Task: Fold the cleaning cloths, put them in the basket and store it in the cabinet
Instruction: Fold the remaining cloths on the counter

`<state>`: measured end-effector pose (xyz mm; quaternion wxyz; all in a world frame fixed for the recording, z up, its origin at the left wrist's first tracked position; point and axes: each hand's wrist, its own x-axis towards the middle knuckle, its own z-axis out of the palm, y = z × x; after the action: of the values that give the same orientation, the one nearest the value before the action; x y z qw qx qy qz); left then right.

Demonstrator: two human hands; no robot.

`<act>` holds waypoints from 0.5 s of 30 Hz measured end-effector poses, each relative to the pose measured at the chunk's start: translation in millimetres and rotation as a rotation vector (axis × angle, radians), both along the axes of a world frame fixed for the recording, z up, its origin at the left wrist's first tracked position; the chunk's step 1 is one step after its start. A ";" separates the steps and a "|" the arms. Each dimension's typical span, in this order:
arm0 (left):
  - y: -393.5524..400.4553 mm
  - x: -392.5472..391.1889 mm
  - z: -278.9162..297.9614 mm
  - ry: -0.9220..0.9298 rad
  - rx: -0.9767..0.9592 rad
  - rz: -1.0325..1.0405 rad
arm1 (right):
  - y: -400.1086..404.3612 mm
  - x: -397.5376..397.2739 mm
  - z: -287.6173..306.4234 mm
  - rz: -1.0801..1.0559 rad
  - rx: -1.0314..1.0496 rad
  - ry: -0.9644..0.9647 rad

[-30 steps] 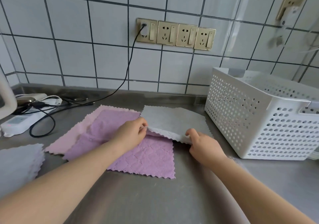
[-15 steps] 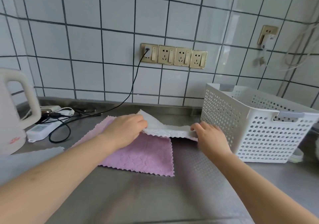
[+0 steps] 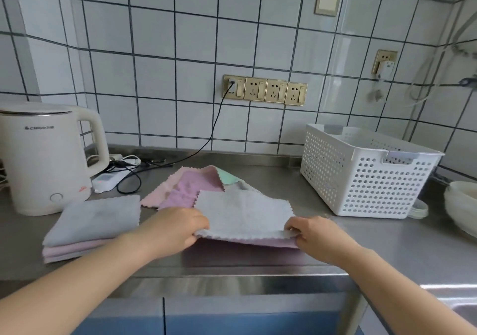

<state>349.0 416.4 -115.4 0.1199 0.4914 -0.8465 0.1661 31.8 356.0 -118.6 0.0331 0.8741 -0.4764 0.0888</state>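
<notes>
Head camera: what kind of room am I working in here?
Most likely a home kitchen. A stainless steel counter runs along a white tiled wall with a row of power sockets, and an electric kettle stands at the left. The edge of a sink shows at lower right.

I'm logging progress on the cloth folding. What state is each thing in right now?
grey cloth: folded over, near edge pinched at both corners
left hand: pinching the cloth's left corner
right hand: pinching its right corner
folded stack: three cloths, piled
unfolded cloths: flat, overlapping
basket: upright
kettle: lid closed
</notes>
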 end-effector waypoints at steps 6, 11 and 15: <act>28.2 5.7 -12.7 0.102 0.378 0.036 | 30.5 -5.5 -0.1 -0.050 0.291 -0.021; 17.2 12.4 -12.8 0.321 0.471 0.117 | 17.4 -8.8 -2.3 -0.110 0.321 -0.087; -7.1 14.4 -14.6 0.549 0.390 0.221 | -3.3 -11.9 -11.2 -0.173 0.318 -0.262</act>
<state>363.4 409.4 -130.0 0.2282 0.6200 -0.7402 -0.1249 19.9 352.7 -129.8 -0.1597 0.8052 -0.5579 0.1221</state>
